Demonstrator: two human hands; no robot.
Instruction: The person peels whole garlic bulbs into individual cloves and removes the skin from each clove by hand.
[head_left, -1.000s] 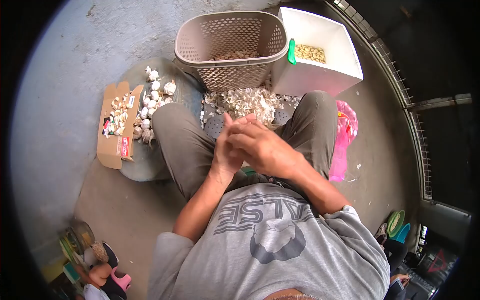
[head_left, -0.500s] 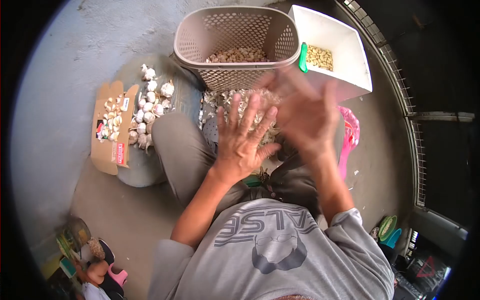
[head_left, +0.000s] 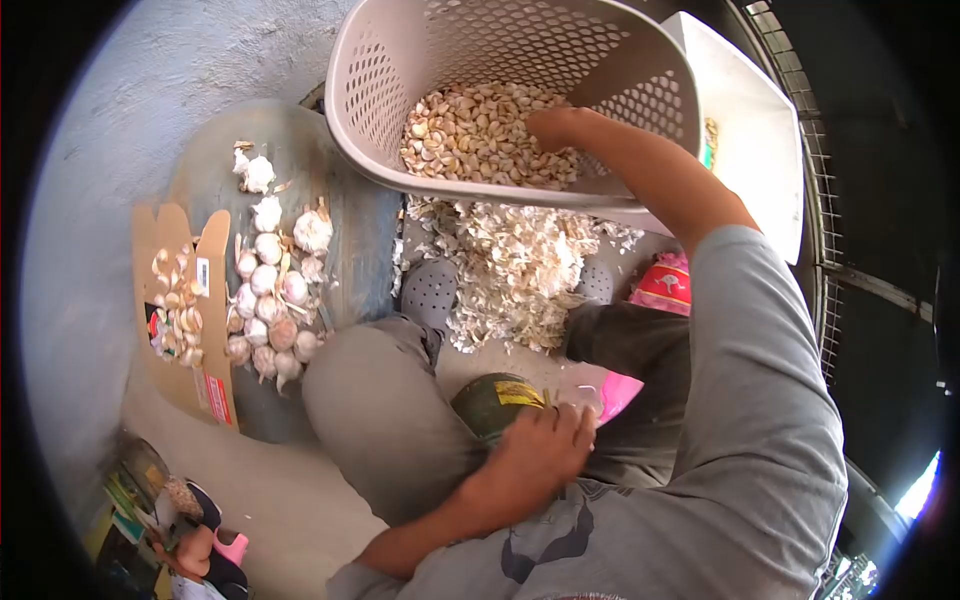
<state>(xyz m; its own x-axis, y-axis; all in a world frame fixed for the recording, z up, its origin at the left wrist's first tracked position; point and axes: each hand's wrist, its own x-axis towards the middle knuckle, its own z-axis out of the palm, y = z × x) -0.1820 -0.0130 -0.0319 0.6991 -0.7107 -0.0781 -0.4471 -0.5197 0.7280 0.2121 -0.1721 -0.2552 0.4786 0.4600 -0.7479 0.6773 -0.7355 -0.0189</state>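
My right hand [head_left: 558, 129] reaches down into the tall beige perforated basket [head_left: 450, 188], its fingers curled into a heap of loose garlic cloves [head_left: 470, 135]. The fingertips are hidden among the cloves. My left hand [head_left: 545, 445] is low over my lap with its fingers bent downward, beside a dark green rounded object [head_left: 490, 398] with a yellow label. Its fingertips are out of sight, and I cannot tell whether it holds anything. Dry garlic skins [head_left: 515, 260] lie piled on the floor between my shoes, just below the basket.
Whole garlic bulbs [head_left: 270, 300] rest on a grey surface [head_left: 350, 240] at left, beside an opened cardboard box [head_left: 215, 330] bearing cloves. A white foam box [head_left: 755, 130] stands right of the basket. A pink bag [head_left: 663, 285] lies near my right leg. Another person [head_left: 195, 550] shows at lower left.
Both hands were raised and open with fingers spread, the right one blurred. My right hand has moved forward into the basket; my left has dropped to my lap. My view has shifted closer to the basket.
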